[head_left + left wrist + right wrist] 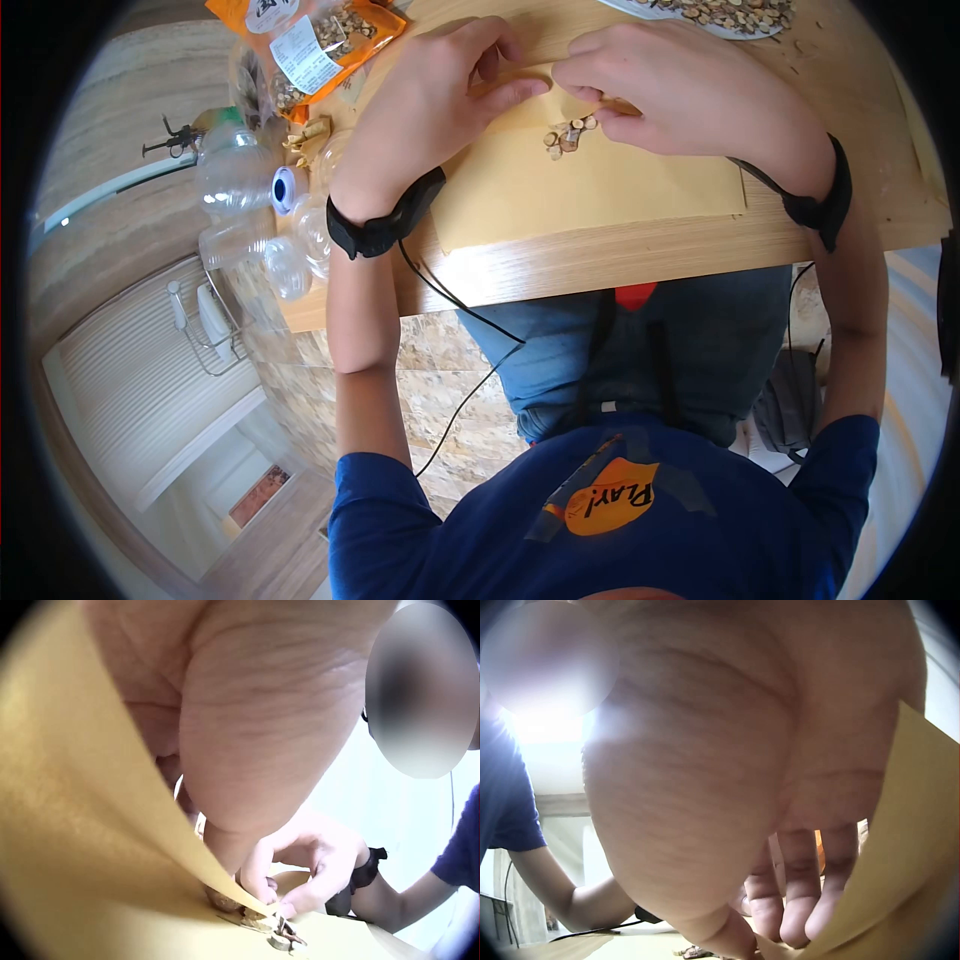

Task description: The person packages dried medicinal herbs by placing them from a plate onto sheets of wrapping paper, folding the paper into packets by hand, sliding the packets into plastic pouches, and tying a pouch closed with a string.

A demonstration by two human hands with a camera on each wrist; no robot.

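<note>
A sheet of yellow-brown paper (590, 195) lies on the wooden table, its far part lifted and bent over toward the person. Several small dried slices (568, 135) sit in a little heap on it, partly under the bent part. At the left of the lifted edge, my left hand (430, 100) pinches the paper with thumb and curled fingers. My right hand (690, 90) grips the same edge close by, its thumb beside the slices. In the left wrist view the raised paper (67, 772) slants down to the slices (281, 941); in the right wrist view it hides part of the fingers (799, 907).
An orange bag (350, 55) of dried slices lies at the far left. Clear plastic jars (235, 175) and a white ring-shaped piece (287, 188) stand at the left edge. A white plate (655, 14) of slices is at the back. A black cable (465, 310) hangs from the left wrist.
</note>
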